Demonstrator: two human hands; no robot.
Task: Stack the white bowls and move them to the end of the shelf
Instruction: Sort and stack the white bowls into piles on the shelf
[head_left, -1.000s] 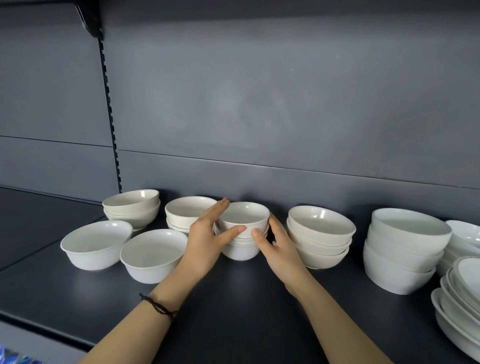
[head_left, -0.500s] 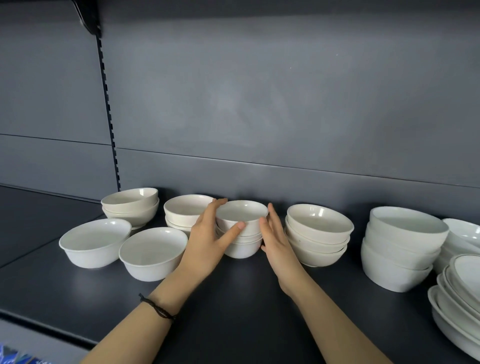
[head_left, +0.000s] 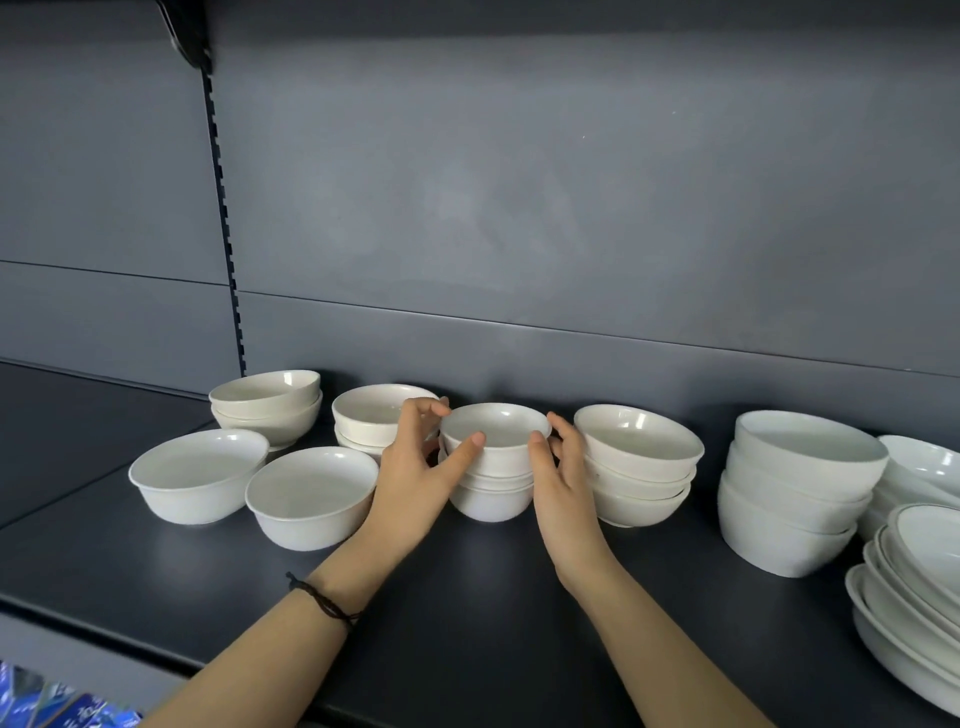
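Head view: both hands meet at a small stack of white bowls (head_left: 491, 467) standing toward the back of the dark shelf (head_left: 467, 597), about midway along it. Left hand (head_left: 415, 478) curls round the top bowl's left side, thumb pressed on its front wall, fingers at the rim. Right hand (head_left: 563, 478) lies flat against the right side, thumb touching the top bowl. Two single bowls (head_left: 311, 496) sit toward the left edge; a taller stack (head_left: 641, 465) stands just right.

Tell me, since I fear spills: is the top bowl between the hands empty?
Empty: the top bowl shows only bare white interior, upright on its stack.
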